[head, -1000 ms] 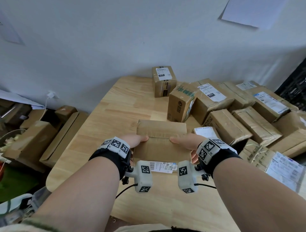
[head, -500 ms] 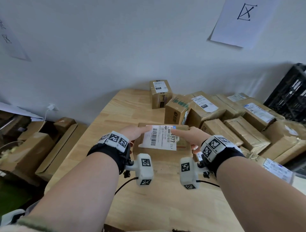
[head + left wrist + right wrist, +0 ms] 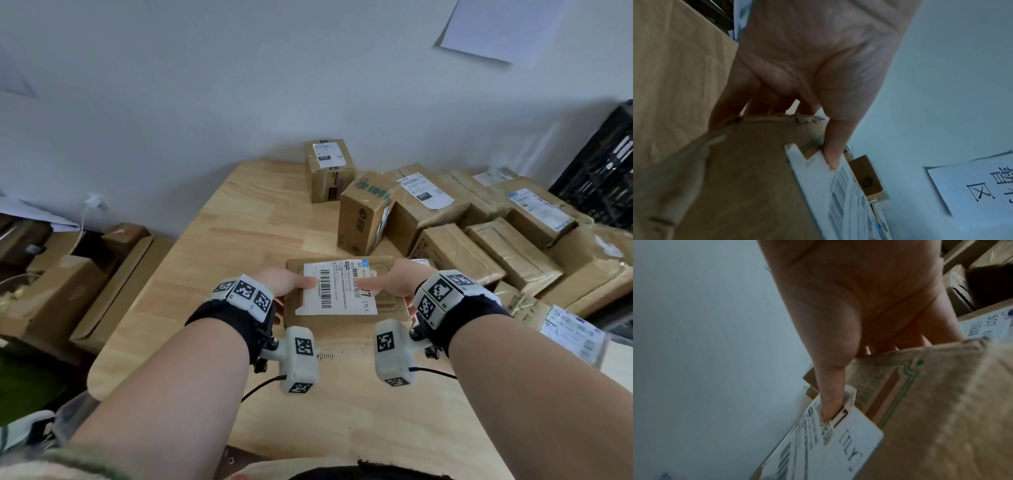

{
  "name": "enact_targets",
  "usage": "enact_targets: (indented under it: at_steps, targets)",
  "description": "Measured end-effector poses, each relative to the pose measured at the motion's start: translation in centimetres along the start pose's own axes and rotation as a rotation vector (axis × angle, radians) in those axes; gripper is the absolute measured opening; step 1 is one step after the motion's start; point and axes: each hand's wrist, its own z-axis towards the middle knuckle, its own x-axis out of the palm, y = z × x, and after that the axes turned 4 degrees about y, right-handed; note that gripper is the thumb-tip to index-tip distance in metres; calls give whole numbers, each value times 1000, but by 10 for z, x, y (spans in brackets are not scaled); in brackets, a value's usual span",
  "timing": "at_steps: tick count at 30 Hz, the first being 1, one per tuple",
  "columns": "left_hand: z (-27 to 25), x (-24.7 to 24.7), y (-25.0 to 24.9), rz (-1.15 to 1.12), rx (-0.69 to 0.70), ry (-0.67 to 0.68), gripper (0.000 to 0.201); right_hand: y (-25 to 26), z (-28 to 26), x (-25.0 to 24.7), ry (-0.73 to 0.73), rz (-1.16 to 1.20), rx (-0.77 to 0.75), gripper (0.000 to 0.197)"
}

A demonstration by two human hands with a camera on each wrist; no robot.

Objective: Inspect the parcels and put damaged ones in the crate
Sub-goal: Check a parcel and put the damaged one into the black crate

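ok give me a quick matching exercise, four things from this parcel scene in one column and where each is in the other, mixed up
Things:
1. held parcel
2. black crate
3. white sheet
4. small upright box

Places:
A. stuck on the wall
B. far right edge, behind the pile
C. between left hand and right hand
D. alone at the table's far end, near the wall

Pairs: 1-C, 2-B, 3-A, 4-D

Two hands (image 3: 284, 281) (image 3: 399, 279), one held parcel (image 3: 342, 318), one crate (image 3: 603, 174).

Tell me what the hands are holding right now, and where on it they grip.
Both hands hold one flat cardboard parcel: the left hand grips its left edge, the right hand its right edge, thumbs on the white label.
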Motion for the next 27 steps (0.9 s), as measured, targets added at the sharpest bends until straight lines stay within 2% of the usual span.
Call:
enact_targets:
  at_steps: [5, 8, 10, 12, 16, 18, 20, 22, 25, 27]
  targets:
    - [-6, 3, 3, -27, -1, -11, 53, -2, -1, 3, -29, -7, -3, 74]
    - [-13, 9, 6, -16, -33, 25, 46, -4, -3, 6, -3, -16, 9, 83]
    - [-17, 10, 6, -13, -38, 24, 42, -7, -2, 7, 0, -2, -8, 82]
    - [-24, 6, 2, -30, -27, 3, 40, -10, 3, 7, -18, 89, -30, 79]
    - [-37, -9, -9, -70, 53, -57, 44, -11, 12, -1, -115, 464, -47, 81]
    - [-37, -14, -13, -113, 101, -62, 51, -9, 11, -7, -99, 531, -41, 77]
    - [-35, -16, -14, -107, 116, -77, 74, -7, 11, -7, -32, 547, -45, 73]
    - [-29, -15, -12, -31, 101, -73, 85, -9, 14, -1, -7, 508, -49, 72]
    - [-20, -12, -2, 87, 46, -77, 79, -17, 18, 12, 14, 451, -48, 66]
    - [-11, -8, 7, 140, 22, -70, 71, -24, 22, 19, 32, 404, -53, 72]
